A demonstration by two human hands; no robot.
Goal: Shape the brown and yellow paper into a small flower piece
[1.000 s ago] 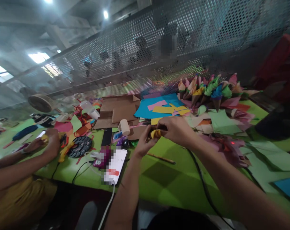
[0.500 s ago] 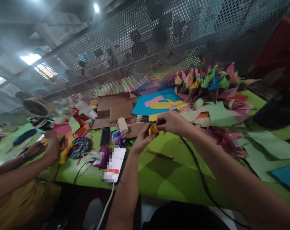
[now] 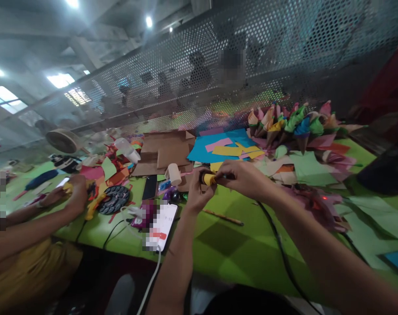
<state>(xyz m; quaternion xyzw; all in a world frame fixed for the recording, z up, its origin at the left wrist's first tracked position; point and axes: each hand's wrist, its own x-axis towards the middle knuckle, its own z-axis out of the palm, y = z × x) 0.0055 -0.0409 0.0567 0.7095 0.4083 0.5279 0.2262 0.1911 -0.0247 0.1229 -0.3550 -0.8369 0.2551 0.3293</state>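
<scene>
My left hand [image 3: 196, 195] is closed round a small rolled yellow paper piece [image 3: 208, 179], held just above the green table [image 3: 238, 253]. My right hand [image 3: 248, 178] meets it from the right, with its fingers pinched on a thin black tool [image 3: 229, 176] whose tip touches the yellow piece. A black cable [image 3: 277, 249] runs from that hand back along my forearm. A thin wooden stick [image 3: 223, 217] lies on the table just below the hands.
A charging phone [image 3: 161, 225] and a dark phone [image 3: 149, 187] lie left of my hands. Coloured sheets [image 3: 225, 146], cardboard [image 3: 167, 153] and paper cones [image 3: 284, 122] fill the back. A co-worker's arm [image 3: 37, 223] works at the left. A perforated metal screen [image 3: 218, 65] stands behind the table.
Both hands stay together on the yellow piece, which has been turned slightly. The view has shifted a little up and back down. The co-worker's hand stays in place.
</scene>
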